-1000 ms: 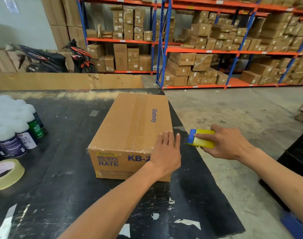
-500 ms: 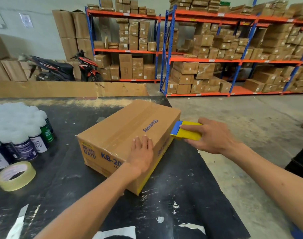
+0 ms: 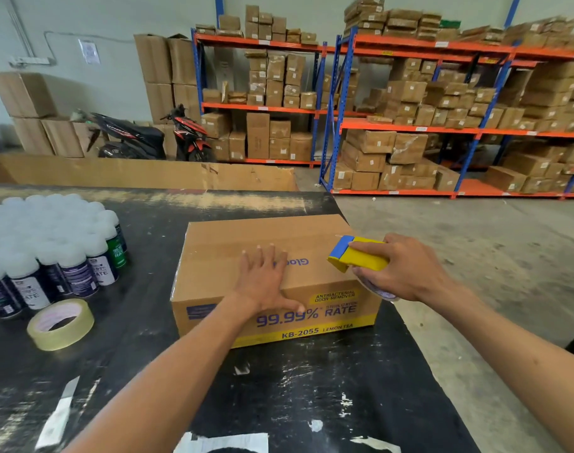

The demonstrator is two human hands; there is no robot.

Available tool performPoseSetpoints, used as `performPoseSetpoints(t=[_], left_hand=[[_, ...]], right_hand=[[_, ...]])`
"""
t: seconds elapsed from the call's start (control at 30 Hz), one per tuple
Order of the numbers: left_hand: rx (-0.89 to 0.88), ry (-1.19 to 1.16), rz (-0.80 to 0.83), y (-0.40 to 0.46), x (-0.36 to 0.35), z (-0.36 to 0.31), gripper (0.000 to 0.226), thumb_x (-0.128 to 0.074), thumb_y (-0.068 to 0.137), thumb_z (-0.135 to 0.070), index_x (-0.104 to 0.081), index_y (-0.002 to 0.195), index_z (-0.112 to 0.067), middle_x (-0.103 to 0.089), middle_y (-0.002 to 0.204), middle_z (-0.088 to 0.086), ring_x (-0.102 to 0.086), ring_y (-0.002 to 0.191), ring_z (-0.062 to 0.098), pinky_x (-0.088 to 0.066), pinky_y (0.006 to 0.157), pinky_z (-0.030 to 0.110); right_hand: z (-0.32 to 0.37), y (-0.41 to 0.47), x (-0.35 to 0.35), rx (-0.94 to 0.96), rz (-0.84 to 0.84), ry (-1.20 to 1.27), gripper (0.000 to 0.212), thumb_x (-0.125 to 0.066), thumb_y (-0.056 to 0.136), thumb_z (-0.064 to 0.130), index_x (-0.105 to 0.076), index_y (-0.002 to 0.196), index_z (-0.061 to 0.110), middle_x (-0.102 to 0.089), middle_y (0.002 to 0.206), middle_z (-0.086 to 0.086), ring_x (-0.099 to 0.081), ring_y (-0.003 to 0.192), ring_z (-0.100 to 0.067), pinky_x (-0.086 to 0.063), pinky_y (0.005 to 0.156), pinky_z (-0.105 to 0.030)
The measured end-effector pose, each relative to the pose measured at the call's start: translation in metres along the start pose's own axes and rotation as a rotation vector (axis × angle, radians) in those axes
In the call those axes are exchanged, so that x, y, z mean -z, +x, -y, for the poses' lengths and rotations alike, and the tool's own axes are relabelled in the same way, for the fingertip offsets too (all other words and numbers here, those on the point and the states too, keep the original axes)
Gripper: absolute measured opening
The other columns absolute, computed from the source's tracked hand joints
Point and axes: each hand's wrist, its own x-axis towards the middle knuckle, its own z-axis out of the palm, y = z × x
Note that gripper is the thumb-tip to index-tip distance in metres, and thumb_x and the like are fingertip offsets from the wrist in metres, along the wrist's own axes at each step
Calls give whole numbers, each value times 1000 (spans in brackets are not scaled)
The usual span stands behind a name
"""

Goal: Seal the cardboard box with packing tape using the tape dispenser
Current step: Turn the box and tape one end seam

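the brown cardboard box with blue and yellow print [image 3: 272, 276] sits on the black scuffed tabletop [image 3: 311, 387], near its right edge, with a long printed side facing the person. its top flaps are shut, and a strip of clear tape seems to run along the top already, though the glare makes that hard to confirm. the left hand [image 3: 262, 282] lies flat on the top with fingers spread and straight and the thumb down over the front edge, probably to pin the box so it won't slide under the pull of the tape. the right hand [image 3: 406, 273] is clenched around the yellow and blue tape dispenser [image 3: 357, 258], which hovers at the box's right end with its blue nose aimed at the top corner; that looks like a line-up for a strip across that end. whether the nose touches the cardboard cannot be told. off to the left stand a loose roll of clear tape [image 3: 60, 323] and a cluster of white-capped spray cans [image 3: 50, 243], well apart from the box.
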Motion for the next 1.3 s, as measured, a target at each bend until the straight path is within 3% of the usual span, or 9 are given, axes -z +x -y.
performPoseSetpoints(t=[0.23,0.37,0.5,0.6,0.7,0.87,1.1,1.23,1.3], left_hand=[[-147,133,-97,19,-19,9,114,-46,72,-88,-8,160,-26,-13,168,5,-16,151,41,-16,120,57],[-317,60,-23,11,-16,68,110,-55,71,-83,-6,157,-37,-8,168,-6,-9,154,29,-6,123,44],[-224,113,177,15,19,97,110,-70,76,-66,-2,158,-37,-4,169,-6,-4,155,28,6,120,54],[-72,172,335,11,53,32,125,-63,65,-84,-8,160,-23,-5,168,11,-6,153,38,-3,121,56],[-45,-104,277,7,45,-63,135,-29,61,-102,-7,159,-13,1,167,17,-2,153,40,-6,121,60],[96,-97,60,17,0,-130,93,-32,94,-63,0,158,-4,8,164,28,9,148,53,5,117,66],[-299,-258,154,4,11,-35,90,-64,90,-37,-13,160,-12,3,168,11,4,154,32,1,124,39],[-297,-397,155,-15,19,34,89,-64,75,-23,-28,157,-19,-21,166,-2,-18,152,18,-5,122,31],[-236,-295,60,-16,18,31,90,-66,80,-43,-24,157,-22,-27,164,2,-30,147,25,-19,122,40]], right_hand=[[-22,-2,-1,-86,-46,126,52,-61,79,70,-57,129,55,-61,85,9,-55,80,-16,-45,68,-35],[-24,0,-1,-182,-108,320,53,-69,76,66,-63,125,49,-72,113,0,-62,100,-21,-52,85,-44],[-19,1,6,-192,-119,408,53,-71,73,66,-65,123,49,-71,121,6,-63,104,-18,-52,88,-42],[-14,6,9,-224,-143,455,50,-72,74,64,-66,121,50,-71,120,10,-61,100,-12,-52,83,-34],[-7,10,8,-248,-166,466,49,-71,74,65,-65,120,52,-72,118,11,-60,94,-11,-51,77,-33],[-8,7,4,-274,-165,456,48,-72,75,63,-66,121,49,-73,114,10,-61,88,-11,-48,70,-30],[-1,4,-5,-325,-129,562,48,-74,74,59,-68,120,47,-72,117,10,-60,95,-10,-52,78,-32],[12,6,-4,-281,-95,571,50,-73,76,60,-66,124,45,-71,111,8,-61,87,-9,-54,74,-36],[19,10,-4,-263,-90,569,50,-73,76,60,-66,124,45,-70,110,8,-60,87,-9,-55,77,-38]])
